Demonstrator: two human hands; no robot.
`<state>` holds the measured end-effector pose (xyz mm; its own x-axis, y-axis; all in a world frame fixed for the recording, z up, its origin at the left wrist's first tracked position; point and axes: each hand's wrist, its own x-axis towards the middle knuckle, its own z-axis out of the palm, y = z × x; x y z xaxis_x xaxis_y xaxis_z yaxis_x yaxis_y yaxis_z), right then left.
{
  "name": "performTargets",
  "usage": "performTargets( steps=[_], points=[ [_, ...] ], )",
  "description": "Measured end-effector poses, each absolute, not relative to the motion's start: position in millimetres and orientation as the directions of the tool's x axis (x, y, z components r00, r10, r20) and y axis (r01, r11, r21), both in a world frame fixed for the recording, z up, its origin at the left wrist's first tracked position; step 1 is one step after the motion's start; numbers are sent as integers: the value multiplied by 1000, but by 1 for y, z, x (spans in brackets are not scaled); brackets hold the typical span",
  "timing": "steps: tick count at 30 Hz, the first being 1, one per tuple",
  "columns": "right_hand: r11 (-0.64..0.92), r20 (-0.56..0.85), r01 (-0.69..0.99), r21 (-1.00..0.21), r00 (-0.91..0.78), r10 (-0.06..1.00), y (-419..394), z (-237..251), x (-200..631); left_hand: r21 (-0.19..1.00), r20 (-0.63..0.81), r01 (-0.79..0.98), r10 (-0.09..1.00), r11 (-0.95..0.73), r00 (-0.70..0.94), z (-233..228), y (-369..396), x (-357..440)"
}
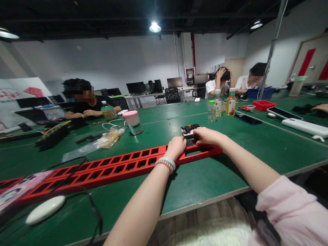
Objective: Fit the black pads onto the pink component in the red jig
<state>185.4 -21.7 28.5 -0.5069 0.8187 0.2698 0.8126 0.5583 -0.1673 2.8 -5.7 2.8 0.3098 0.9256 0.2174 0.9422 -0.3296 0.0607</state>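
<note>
A long red slotted rack (107, 168) lies across the green table (205, 181), running from the left edge to the middle. My left hand (175, 147) rests on its top rail near the right end, fingers curled. My right hand (208, 135) sits just right of it, over a small black part (190, 130) at the rack's far end; its fingers hide where they touch. A beaded bracelet is on my left wrist.
A clear cup with a pink lid (133, 122), a plastic bag (102, 141) and cables lie beyond the rack. Several drink bottles (231, 101) and a red tray (263, 105) stand at the back right. A white oval device (44, 209) lies near left. Other people sit around.
</note>
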Motion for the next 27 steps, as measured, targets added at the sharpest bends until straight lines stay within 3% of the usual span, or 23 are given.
performTargets(
  steps=[12,20,27],
  points=[
    [639,297,718,-275,-569,767,-22,26,185,87,254,900,883,-427,395,2,-8,3],
    [694,317,697,-179,-627,712,-15,20,183,97,239,898,886,-430,398,3,-8,4],
    [686,306,697,-208,-620,722,-14,19,182,104,235,901,891,-421,389,5,-10,5]
  ],
)
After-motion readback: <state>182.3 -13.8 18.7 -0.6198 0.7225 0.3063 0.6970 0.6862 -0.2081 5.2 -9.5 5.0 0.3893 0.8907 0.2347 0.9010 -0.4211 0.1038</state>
